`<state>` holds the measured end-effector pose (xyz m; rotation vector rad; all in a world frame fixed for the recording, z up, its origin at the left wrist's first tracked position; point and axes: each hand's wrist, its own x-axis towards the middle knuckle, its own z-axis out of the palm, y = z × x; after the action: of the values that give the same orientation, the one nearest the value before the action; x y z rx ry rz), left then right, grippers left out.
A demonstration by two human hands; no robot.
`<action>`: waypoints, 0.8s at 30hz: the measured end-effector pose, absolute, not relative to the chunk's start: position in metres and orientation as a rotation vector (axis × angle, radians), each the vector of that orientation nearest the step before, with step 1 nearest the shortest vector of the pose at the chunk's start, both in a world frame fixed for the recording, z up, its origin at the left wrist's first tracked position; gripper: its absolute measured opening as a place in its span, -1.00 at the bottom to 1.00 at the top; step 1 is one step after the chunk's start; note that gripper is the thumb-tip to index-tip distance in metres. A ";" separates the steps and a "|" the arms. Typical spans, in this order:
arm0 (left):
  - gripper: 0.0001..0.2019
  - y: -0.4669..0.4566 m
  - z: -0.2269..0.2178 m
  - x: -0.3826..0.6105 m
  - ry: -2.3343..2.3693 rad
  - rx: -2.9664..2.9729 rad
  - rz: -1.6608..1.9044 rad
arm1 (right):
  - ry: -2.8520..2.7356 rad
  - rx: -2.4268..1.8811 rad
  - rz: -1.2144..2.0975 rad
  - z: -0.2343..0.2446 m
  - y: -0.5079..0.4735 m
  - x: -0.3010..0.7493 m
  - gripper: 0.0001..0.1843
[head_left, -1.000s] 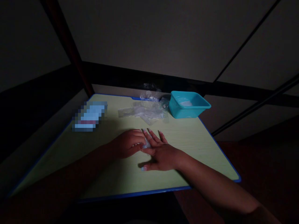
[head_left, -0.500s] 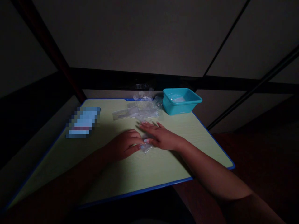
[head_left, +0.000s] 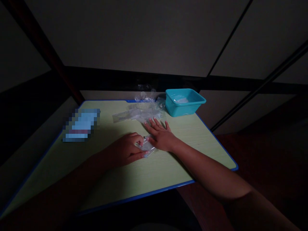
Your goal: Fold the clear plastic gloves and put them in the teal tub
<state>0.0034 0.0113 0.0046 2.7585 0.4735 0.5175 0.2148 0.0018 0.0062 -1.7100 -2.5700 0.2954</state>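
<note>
My left hand (head_left: 127,150) rests on the pale green table (head_left: 168,166) with its fingers curled and pinched on a small clear plastic bag (head_left: 145,147). My right hand (head_left: 159,134) lies flat beside it, fingers stretched out and spread toward the far edge, its thumb side touching the same bag. A heap of more clear plastic bags (head_left: 139,113) lies just beyond my right fingertips.
A teal plastic tub (head_left: 185,102) stands at the table's far right corner, something pale inside it. A blurred light-blue flat object (head_left: 81,124) lies at the left. The table has a blue rim (head_left: 149,193). Dark floor surrounds it.
My right hand has slid forward over the small bag toward the heap and spread flat. My left hand has stayed on the bag, fingers now curled on it.
</note>
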 end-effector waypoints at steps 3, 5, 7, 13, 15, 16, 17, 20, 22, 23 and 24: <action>-0.63 0.011 0.005 0.003 0.459 2.769 0.512 | -2.521 -1.802 0.266 0.006 0.001 0.215 -0.30; -0.64 0.011 0.005 0.002 0.448 2.795 0.512 | -2.518 -1.816 0.258 0.004 0.001 0.215 -0.33; -0.62 0.010 0.003 0.002 0.424 2.810 0.519 | -2.531 -1.809 0.258 0.003 0.001 0.214 -0.35; -0.48 0.005 -0.001 0.004 0.315 2.708 0.380 | -2.538 -1.826 0.244 -0.002 0.002 0.213 -0.37; -0.46 0.004 0.000 0.003 0.366 2.689 0.222 | -2.532 -1.819 0.237 -0.004 0.002 0.213 -0.37; -0.44 0.003 0.001 0.003 0.403 2.677 0.143 | -2.528 -1.817 0.235 -0.005 0.002 0.213 -0.37; -0.42 0.002 0.003 0.002 0.438 2.662 0.072 | -2.523 -1.817 0.235 -0.006 0.002 0.212 -0.37; -0.37 -0.001 0.010 0.000 0.498 2.612 -0.056 | -2.508 -1.820 0.227 -0.007 0.002 0.212 -0.37; -0.36 -0.002 0.014 0.000 0.505 2.587 -0.099 | -2.497 -1.817 0.216 -0.007 0.002 0.212 -0.37; -0.36 -0.003 0.015 0.000 0.506 2.577 -0.110 | -2.493 -1.806 0.206 -0.007 0.001 0.212 -0.36; -0.36 -0.003 0.016 0.000 0.502 2.571 -0.117 | -2.490 -1.788 0.199 -0.005 0.001 0.213 -0.35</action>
<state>-0.0001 -0.0031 0.0162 2.5707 0.5017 -0.1166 0.2128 0.0012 -0.0054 -1.7883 -2.4898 0.1989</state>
